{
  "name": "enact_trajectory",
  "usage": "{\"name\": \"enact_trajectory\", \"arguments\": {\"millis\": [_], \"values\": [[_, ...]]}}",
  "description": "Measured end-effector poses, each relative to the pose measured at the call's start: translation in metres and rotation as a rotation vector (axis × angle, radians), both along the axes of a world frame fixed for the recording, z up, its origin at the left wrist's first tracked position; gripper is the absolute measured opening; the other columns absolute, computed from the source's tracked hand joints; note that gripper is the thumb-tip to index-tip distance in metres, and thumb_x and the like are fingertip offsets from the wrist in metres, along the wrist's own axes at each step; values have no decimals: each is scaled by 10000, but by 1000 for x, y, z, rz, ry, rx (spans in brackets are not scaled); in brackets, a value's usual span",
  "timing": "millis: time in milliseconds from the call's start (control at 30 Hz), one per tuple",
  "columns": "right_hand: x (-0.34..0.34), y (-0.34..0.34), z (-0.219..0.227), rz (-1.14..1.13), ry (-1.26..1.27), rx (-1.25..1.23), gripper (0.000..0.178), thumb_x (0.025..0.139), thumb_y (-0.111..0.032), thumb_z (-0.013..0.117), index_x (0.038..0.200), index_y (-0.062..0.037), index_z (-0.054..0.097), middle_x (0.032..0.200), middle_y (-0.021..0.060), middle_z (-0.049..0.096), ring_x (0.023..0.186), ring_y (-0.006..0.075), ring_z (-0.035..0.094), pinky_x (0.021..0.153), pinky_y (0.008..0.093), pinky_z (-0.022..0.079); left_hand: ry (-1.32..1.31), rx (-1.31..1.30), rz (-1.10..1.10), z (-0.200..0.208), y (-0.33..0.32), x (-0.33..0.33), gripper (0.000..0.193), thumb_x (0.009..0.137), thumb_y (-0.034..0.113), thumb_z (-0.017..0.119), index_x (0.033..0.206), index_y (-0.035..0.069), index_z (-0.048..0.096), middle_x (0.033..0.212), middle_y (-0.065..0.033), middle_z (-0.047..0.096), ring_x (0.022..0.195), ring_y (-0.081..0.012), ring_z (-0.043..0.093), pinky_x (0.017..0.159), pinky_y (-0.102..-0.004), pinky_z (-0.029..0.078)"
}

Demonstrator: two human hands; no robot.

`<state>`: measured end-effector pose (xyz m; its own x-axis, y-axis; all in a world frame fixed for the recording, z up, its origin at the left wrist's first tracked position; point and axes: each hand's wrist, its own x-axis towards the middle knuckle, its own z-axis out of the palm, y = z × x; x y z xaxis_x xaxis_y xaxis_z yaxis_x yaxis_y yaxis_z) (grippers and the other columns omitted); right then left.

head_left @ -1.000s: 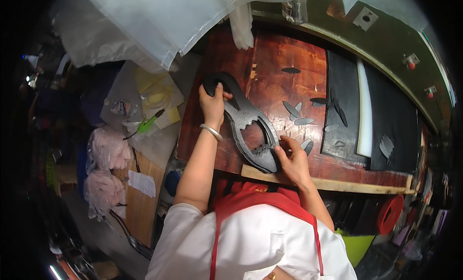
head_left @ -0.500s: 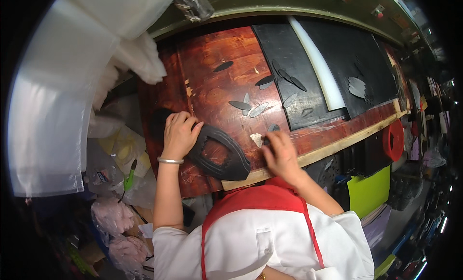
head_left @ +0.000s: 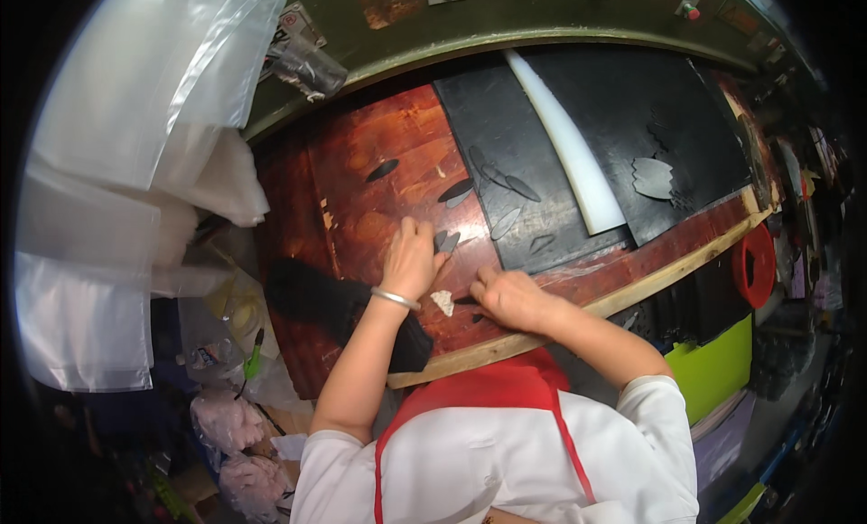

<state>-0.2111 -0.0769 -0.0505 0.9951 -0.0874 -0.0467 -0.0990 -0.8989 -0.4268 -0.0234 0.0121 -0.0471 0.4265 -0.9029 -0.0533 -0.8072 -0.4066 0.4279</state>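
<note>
My left hand (head_left: 412, 264) reaches over the wooden board, thumb apart from its bent fingers, beside small grey leaf-shaped pieces (head_left: 447, 242). Under my left forearm lies a thick black piece (head_left: 411, 345), partly hidden. My right hand (head_left: 513, 298) is closed near the board's front edge, fingers pinched at a dark thin piece (head_left: 465, 300). A pale torn scrap (head_left: 442, 302) lies between my hands. More leaf-shaped pieces lie beyond: a dark one (head_left: 382, 170) on the wood, another dark one (head_left: 454, 190) by the black sheet, and a grey one (head_left: 506, 222) on that sheet.
Black sheets (head_left: 560, 240) cover the right of the red-brown board (head_left: 397, 118), with a white strip (head_left: 569, 154) across them. A jagged grey piece (head_left: 652, 177) lies farther right. Clear plastic bags (head_left: 90, 289) hang at left. A green machine frame (head_left: 506, 14) spans the back.
My left hand has left the black piece and moved right to the grey leaf-shaped pieces. That black piece is now mostly under my forearm. My right hand has closed nearby; the view has shifted.
</note>
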Motion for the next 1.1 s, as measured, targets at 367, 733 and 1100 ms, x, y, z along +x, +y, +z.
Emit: {"name": "enact_trajectory", "arguments": {"millis": [367,733,1100], "values": [[23,-117,0,-562,-433,61,245,775,-118,734,876,52,589,1071,241,545,960,407,559,835,427,480,212,-74,-32,-1,16,-26,290,739,5,719,984,34,567,993,-161,536,903,-371,595,775,-401,499],[36,-124,0,-551,-52,131,217,798,-136,707,878,25,585,903,227,610,873,425,607,767,469,488,357,7,78,-4,22,-46,352,741,40,718,1063,11,577,1046,-199,556,796,-389,616,690,-415,512],[80,-131,1,-434,-121,58,233,752,-65,708,924,81,648,1066,292,547,950,441,574,872,428,495,139,-287,286,-18,-78,-10,277,752,42,716,970,-14,554,1030,-207,559,961,-383,586,819,-417,493]]}}
